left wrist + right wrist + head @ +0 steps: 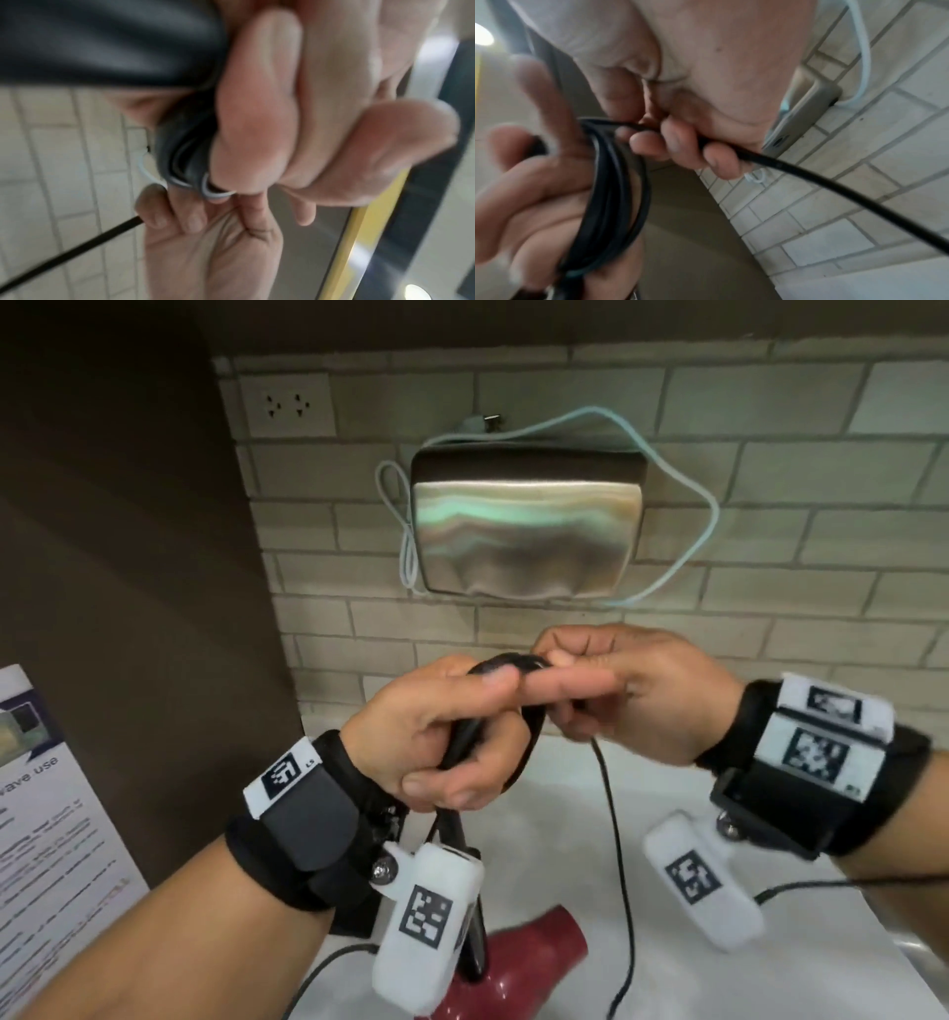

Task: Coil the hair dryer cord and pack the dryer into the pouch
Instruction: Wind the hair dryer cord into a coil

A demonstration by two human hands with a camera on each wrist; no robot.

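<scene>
A: Entry, left hand. State of the fingers?

B: Curled round a bundle of black cord loops. Thumb lies along the top of the coil, and the loops pass through the fist. The left wrist view, though blurred, shows the fingers pressed together over the loops.

A: Right hand?

B: Just beside the left, touching it at the coil. Its fingertips pinch a single strand of cord, which runs on out of the hand and hangs slack toward the countertop.

A: Location of the hair dryer?

B: Red body, lying on the white countertop at its near edge, below the left wrist. Partly hidden by the wrist camera.

A: Pouch?

B: Pale, shimmery, at the far edge of the countertop against the tiled wall, with a light drawstring looped round it. Well apart from both hands.
</scene>
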